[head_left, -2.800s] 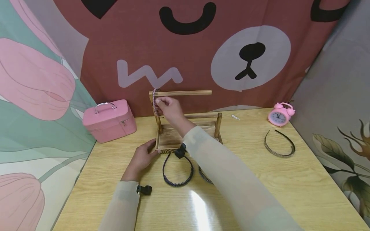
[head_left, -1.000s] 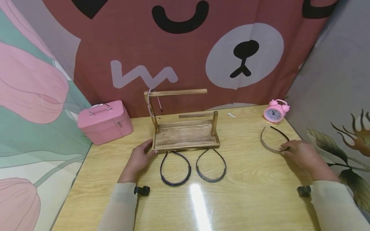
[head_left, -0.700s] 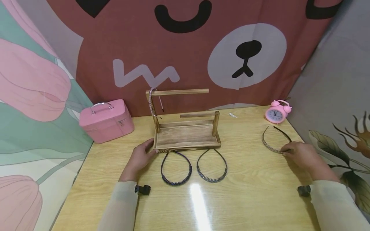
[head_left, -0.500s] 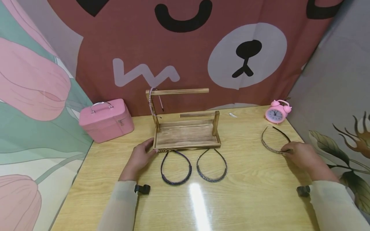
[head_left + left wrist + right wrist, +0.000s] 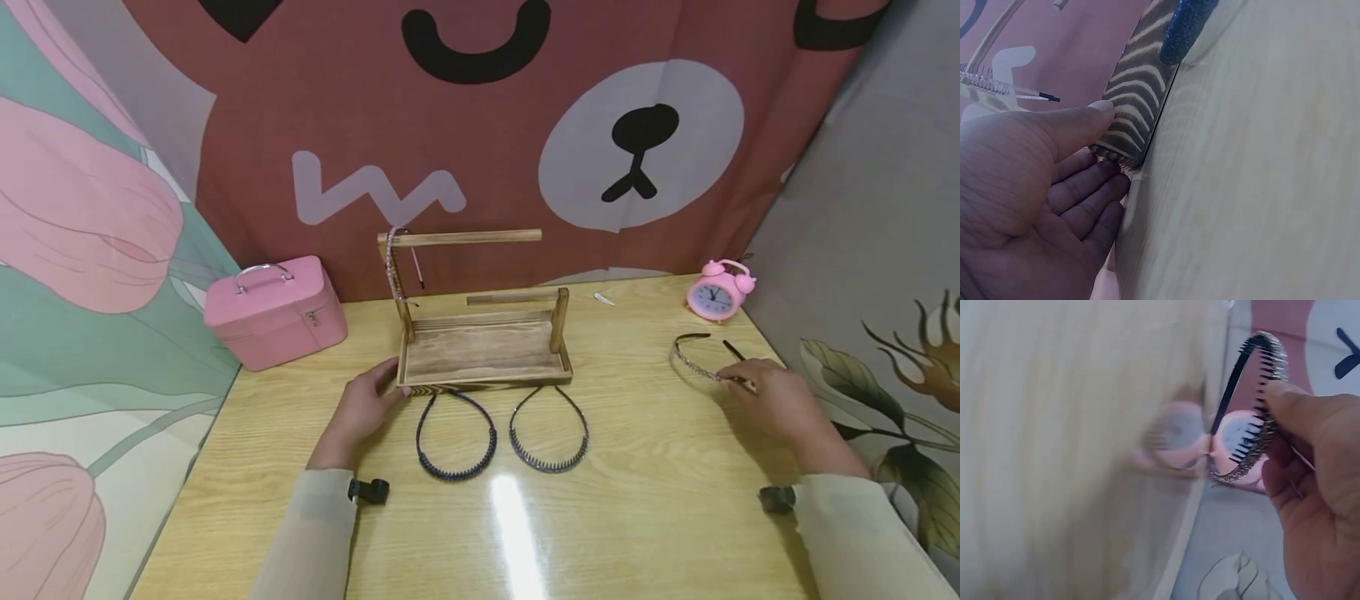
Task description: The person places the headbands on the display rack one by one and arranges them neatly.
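My right hand (image 5: 783, 412) pinches a glittery toothed headband (image 5: 1275, 362) between thumb and fingers, tilted up at the table's right side. Its teeth and dark ends show in the right wrist view. My left hand (image 5: 363, 417) holds the front left corner of a wooden rack (image 5: 483, 385); in the left wrist view the thumb lies on the striped front board (image 5: 1132, 106) and the fingertips touch its end. A pinkish beaded headband (image 5: 390, 267) hangs at the left end of the rack's upper bar (image 5: 472, 239). A dark blue headband (image 5: 457, 477) and a grey-blue headband (image 5: 551, 467) lie before the rack.
A pink case (image 5: 273, 317) with a metal handle stands left of the rack. Behind the right hand is a pink alarm clock (image 5: 716, 296). A small white piece (image 5: 603, 298) lies near the back edge of the wooden table (image 5: 637, 500). Patterned cloths surround it.
My right hand left the hanging headband at the upper bar and went to the right. It took hold of the glittery headband, which has now tilted up. The left hand stays at the rack.
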Tool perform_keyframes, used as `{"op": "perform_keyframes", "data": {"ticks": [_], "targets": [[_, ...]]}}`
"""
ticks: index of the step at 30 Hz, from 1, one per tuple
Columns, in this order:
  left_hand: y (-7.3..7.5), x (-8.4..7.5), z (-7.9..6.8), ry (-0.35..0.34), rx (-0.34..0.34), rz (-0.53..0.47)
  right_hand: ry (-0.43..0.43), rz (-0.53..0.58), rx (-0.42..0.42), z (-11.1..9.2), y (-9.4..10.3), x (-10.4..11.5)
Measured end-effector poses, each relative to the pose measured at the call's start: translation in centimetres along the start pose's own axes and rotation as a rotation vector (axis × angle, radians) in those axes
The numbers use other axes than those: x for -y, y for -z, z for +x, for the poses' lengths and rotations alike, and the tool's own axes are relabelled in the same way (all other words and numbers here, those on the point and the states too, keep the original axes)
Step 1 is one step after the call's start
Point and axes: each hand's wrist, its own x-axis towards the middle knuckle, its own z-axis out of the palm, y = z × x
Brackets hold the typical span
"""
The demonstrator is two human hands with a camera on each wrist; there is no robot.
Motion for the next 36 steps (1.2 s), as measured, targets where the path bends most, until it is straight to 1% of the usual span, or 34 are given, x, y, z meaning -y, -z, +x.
{"op": "perform_keyframes", "data": {"ticks": [2, 3, 7, 9, 11, 13, 15, 16, 18, 20, 23, 25, 29, 33, 36], "targets": [[0.0, 0.0, 0.0, -0.007, -0.003, 0.002, -0.031, 0.063, -0.062, 0.3, 0.3, 1.3], [0.1, 0.0, 0.0, -0.006, -0.005, 0.001, -0.066, 0.101, -0.076, 0.5, 0.5, 2.1], [0.2, -0.1, -0.1, -0.008, -0.008, -0.004, -0.232, 0.313, -0.116, 1.8, 1.5, 5.5], [0.2, -0.1, -0.1, -0.005, -0.008, -0.008, -0.286, 0.445, -0.135, 2.6, 2.1, 7.3], [0.2, 0.0, -0.1, -0.007, -0.007, -0.010, -0.285, 0.586, -0.174, 3.4, 2.6, 9.2], [0.2, 0.0, -0.1, -0.007, -0.006, -0.009, -0.262, 0.751, -0.226, 4.2, 3.0, 11.1], [0.2, 0.1, -0.2, -0.007, -0.005, -0.010, -0.215, 0.969, -0.278, 5.1, 3.4, 13.1], [0.1, 0.1, -0.2, -0.006, -0.003, -0.009, -0.186, 1.056, -0.307, 5.6, 3.6, 14.1], [0.1, 0.2, -0.1, -0.005, -0.002, -0.009, -0.118, 1.262, -0.354, 6.6, 4.2, 16.2], [0.1, 0.2, -0.1, -0.004, -0.003, -0.007, -0.061, 1.419, -0.388, 7.7, 4.9, 18.4], [0.1, 0.2, -0.1, -0.007, -0.008, -0.007, 0.005, 1.562, -0.417, 9.4, 5.9, 21.4], [0.1, 0.2, -0.2, -0.010, -0.010, -0.010, 0.045, 1.604, -0.433, 10.6, 6.3, 23.2], [0.1, 0.2, -0.2, -0.021, -0.014, -0.017, 0.112, 1.674, -0.432, 13.0, 6.5, 26.3], [0.0, 0.1, -0.2, -0.028, -0.017, -0.013, 0.129, 1.730, -0.372, 15.0, 6.5, 29.4], [-0.1, 0.1, -0.2, -0.026, -0.016, -0.006, 0.104, 1.743, -0.315, 16.3, 6.3, 31.7]]}}
